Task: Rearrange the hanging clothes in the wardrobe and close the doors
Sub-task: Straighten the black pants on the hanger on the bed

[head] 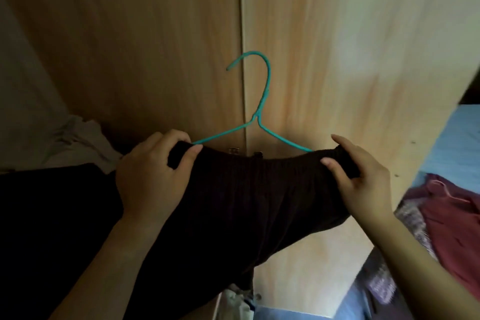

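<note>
Two bare forearms reach up from the bottom edge, one toward each end of a dark garment point(254, 195) held out in front of the wardrobe. The left grip point(150, 176) pinches the garment's left top corner, with the fingers curled over the ribbed edge and the thumb pressed on the front of the cloth. The right grip point(363, 179) pinches the right top corner the same way, thumb on the front and fingers wrapped behind.

A teal wire hanger point(262, 101) sits inside the garment. Its two sloping arms run down under the top edge beside each grip, and its hook stands upright and free, curling to the left and hooked on nothing.

Behind it, the left wardrobe door point(130, 47) and the right wardrobe door point(350, 60) meet at a vertical seam just behind the hook. Small metal fittings point(233, 150) show at the seam just above the cloth.

Pale grey cloth point(72, 138) lies bunched at the far left. At the right is a bed with a blue sheet point(457, 143), and maroon clothing point(454, 215) is heaped on it.
</note>
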The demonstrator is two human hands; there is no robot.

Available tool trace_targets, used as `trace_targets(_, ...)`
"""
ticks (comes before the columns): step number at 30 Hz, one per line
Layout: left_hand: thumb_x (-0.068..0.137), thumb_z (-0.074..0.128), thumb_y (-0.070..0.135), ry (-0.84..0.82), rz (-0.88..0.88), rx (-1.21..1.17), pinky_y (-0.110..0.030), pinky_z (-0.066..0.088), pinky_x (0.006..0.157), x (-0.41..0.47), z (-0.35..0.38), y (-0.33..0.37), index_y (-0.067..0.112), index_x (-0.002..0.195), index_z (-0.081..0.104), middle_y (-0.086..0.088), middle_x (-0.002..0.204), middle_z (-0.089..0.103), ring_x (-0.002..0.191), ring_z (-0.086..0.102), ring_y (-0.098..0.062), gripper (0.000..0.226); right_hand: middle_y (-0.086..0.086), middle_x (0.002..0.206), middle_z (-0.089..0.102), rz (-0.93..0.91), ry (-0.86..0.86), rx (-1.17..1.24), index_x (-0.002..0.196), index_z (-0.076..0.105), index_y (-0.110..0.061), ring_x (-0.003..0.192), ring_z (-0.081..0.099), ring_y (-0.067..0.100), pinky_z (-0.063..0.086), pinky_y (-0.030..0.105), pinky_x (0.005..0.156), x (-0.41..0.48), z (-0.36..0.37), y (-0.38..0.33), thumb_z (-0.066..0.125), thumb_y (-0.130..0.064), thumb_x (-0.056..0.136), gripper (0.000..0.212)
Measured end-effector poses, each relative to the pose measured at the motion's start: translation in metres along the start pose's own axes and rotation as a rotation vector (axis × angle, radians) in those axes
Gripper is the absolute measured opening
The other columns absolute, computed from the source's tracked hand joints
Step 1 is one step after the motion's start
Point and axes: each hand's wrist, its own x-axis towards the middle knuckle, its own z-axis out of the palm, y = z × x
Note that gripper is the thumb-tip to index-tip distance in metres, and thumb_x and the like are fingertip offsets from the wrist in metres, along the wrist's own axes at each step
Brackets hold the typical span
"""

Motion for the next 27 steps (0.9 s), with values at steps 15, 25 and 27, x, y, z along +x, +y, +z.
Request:
trace_targets(15,0.087,0.061,0.041,-0.144,0.411,-0.293,-0.040,0.046,0.061,-0.050,0.116,0.288,0.021,0.086,0.064,0.001,0.084,0.066,0.077,0.060,-0.026,0.020,-0.009,0.101,0.058,0.259,0.311,-0.292,0.119,0.062,-0.006,0.095,0.049,-0.008,0.030,0.001,0.091,-0.127,-0.271,0.139,0.058,-0.031,0.084,0.043)
trace_targets(25,0.085,0.059,0.045,-0.446,0.426,-0.647,-0.038,0.047,0.067,-0.149,0.201,0.525,0.027,0.089,0.061,0.003,0.085,0.063,0.077,0.060,-0.025,0.019,-0.013,0.105,0.059,0.447,0.471,-0.569,0.115,0.064,-0.012,0.098,0.051,-0.006,0.033,0.005,0.093,-0.214,-0.499,0.221,0.065,-0.030,0.083,0.036)
trace_targets(27,0.086,0.062,0.043,-0.509,0.421,-0.714,-0.033,0.042,0.064,-0.169,0.214,0.568,0.027,0.088,0.061,0.005,0.086,0.063,0.066,0.057,-0.022,0.016,-0.011,0.101,0.060,0.485,0.507,-0.623,0.112,0.065,-0.012,0.095,0.051,-0.006,0.033,0.004,0.090,-0.225,-0.542,0.231,0.070,-0.021,0.082,0.032)
